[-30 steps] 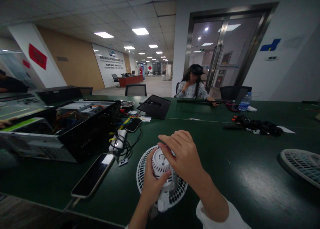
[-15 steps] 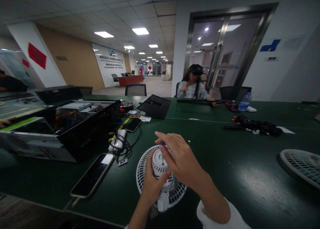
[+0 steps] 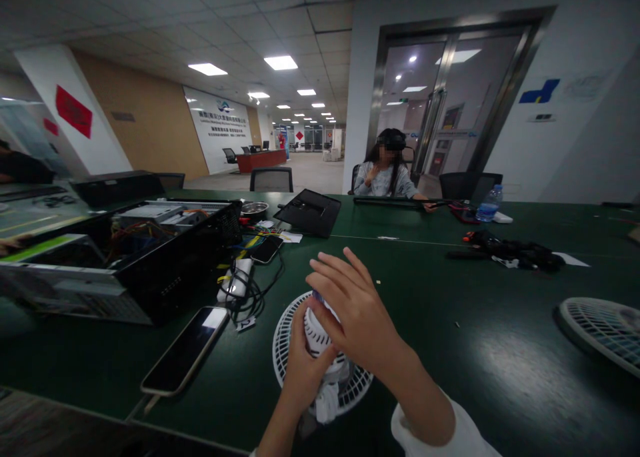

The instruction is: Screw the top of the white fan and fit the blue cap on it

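Observation:
A white electric fan lies face down on the green table, its round slatted grille [image 3: 283, 340] underneath and its vented motor housing [image 3: 316, 334] on top. My left hand [image 3: 303, 374] is closed round the side of that housing, thumb towards me. Above the housing, my right hand [image 3: 357, 314] pinches a small blue-purple thing [image 3: 317, 296] between thumb and forefinger, its other fingers spread. Most of the small thing is hidden by the fingers, so its kind does not show. The top of the housing is partly covered by my right hand.
An opened computer case [image 3: 185, 270] stands at left. Nearer are a phone [image 3: 185, 350], black cables [image 3: 250, 297] and a second phone [image 3: 267, 249]. At right lie another fan grille [image 3: 605, 327] and black gear [image 3: 520, 250]. Across the table sits a person [image 3: 387, 170] near a bottle [image 3: 489, 204].
My right hand has turned on top of the housing, its fingers fanning out and rising, with the small blue-purple thing shifting slightly left. My left hand keeps its grip on the housing.

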{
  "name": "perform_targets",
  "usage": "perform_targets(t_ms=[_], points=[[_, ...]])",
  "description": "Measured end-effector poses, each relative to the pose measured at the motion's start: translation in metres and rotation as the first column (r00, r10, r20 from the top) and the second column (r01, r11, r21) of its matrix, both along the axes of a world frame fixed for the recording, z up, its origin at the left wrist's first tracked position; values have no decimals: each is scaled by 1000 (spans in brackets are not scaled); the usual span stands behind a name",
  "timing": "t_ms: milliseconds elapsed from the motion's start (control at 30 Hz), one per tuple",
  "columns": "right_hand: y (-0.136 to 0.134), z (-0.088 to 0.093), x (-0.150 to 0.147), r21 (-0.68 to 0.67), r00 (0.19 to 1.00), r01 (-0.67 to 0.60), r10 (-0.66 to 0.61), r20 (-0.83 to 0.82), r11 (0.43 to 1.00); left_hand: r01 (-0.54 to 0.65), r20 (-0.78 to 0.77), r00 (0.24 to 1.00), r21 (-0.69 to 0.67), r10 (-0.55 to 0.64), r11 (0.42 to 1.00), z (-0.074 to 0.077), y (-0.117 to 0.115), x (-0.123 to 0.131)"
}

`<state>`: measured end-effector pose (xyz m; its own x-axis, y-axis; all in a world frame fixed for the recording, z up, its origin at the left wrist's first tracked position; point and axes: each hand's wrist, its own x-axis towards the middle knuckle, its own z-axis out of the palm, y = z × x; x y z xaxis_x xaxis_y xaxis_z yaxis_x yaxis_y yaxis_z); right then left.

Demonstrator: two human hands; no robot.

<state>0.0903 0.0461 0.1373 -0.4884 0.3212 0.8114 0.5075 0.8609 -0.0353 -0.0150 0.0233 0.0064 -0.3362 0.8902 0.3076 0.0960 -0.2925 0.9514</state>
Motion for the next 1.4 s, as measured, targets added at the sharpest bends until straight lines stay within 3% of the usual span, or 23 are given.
perform_targets(t_ms=[167, 400, 633, 900, 1233, 1400], points=[[0, 0, 0, 35, 996, 56, -58, 64, 998, 10, 19, 1000, 22, -10, 1000, 2, 0, 0], [-2, 2, -2, 13, 994, 18, -19, 103, 1000, 13, 22, 1000, 2, -13, 1000, 5, -1, 1], [-1, 1, 0, -42, 999, 42, -41, 23, 998, 61, -22, 998, 2, -61, 998, 3, 1, -4], [1, -1, 3, 43, 996, 25, -21, -90, 999, 22, 18, 1000, 28, -23, 999, 8, -1, 0], [2, -1, 4, -20, 995, -19, 17, -101, 1000, 33, 15, 999, 23, -34, 999, 9, -1, -1], [3, -2, 4, -35, 996, 55, -57, -73, 998, 25, 13, 1000, 26, -25, 999, 9, -2, 0]])
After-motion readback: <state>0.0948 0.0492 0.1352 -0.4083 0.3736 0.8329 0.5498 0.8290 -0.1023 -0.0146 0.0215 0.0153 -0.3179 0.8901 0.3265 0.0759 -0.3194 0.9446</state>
